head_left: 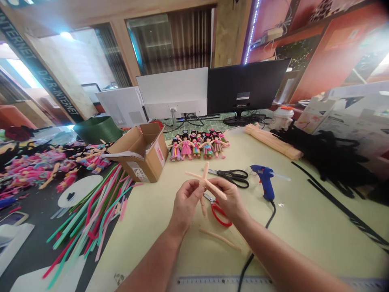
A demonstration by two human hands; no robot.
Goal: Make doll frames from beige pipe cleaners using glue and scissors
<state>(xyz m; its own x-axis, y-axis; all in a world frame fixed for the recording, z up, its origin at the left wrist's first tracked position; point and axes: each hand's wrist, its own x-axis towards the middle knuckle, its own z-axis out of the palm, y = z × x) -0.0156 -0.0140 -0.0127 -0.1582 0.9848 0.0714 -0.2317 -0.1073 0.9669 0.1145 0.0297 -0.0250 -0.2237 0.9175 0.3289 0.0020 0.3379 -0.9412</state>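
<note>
Between both hands is a beige pipe-cleaner doll body [204, 175] with a short stub at the top, side limbs and a leg hanging down. My left hand [186, 201] pinches its middle between thumb and fingers. From the other side my right hand [227, 195] grips it near the right limb. Just under my right hand lie red-handled scissors [221, 217], partly hidden. A loose beige pipe cleaner [219, 239] rests on the mat between my forearms. Black-handled scissors [235, 177] are beyond my right hand, with a blue glue gun [266, 181] farther right.
Finished small dolls [197, 146] lie in rows beside an open cardboard box [146, 156]. Coloured pipe cleaners [91, 215] spread at left. A beige bundle [273, 142] and black pipe cleaners [328, 156] are at right. The glue gun's cord [270, 219] runs under my right forearm. Monitors [247, 87] stand behind.
</note>
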